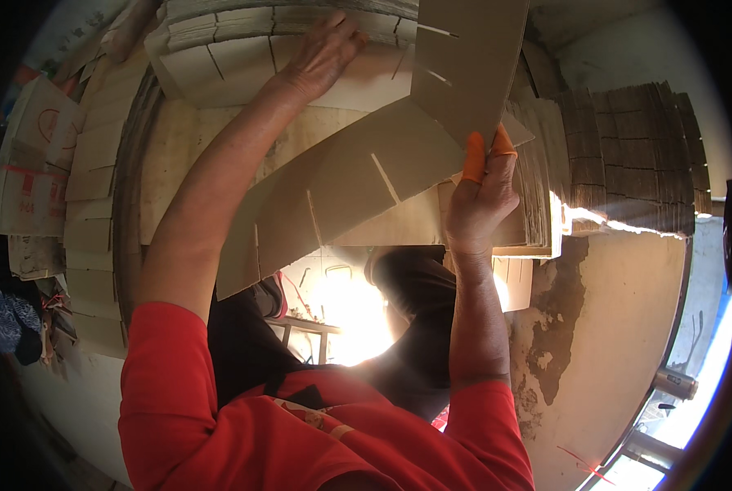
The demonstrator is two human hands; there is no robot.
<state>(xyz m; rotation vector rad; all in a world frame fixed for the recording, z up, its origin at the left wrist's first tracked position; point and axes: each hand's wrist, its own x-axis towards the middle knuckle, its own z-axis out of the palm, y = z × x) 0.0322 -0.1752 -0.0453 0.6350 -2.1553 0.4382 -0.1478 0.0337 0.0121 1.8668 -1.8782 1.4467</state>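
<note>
Nearest you are your red shirt (300,434) and dark trousers (419,303), your knees apart below the counter's near edge. The slotted cardboard (341,188) slants above the counter (170,151), its low left end jutting past that near edge over your lap. Its long panel carries three slits; a second panel (468,65) with two slits stands up from its far end, the two meeting at an angle. Your right hand (485,200) has its fingers closed on the cardboard near that join, two of them wearing orange finger covers (474,157). By the counter's right edge, behind that wrist, a pile of cardboard sheets (539,184) stands; farther right are bundles of darker cardboard (628,155). Past the left edge stand more slotted sheets (90,221), with a white box (35,155) with red print beyond them. Your left arm reaches across to the far edge, where your left hand (327,57) is at the slotted stack (235,69); its fingers are bent, but I can't tell whether they grip anything there
</note>
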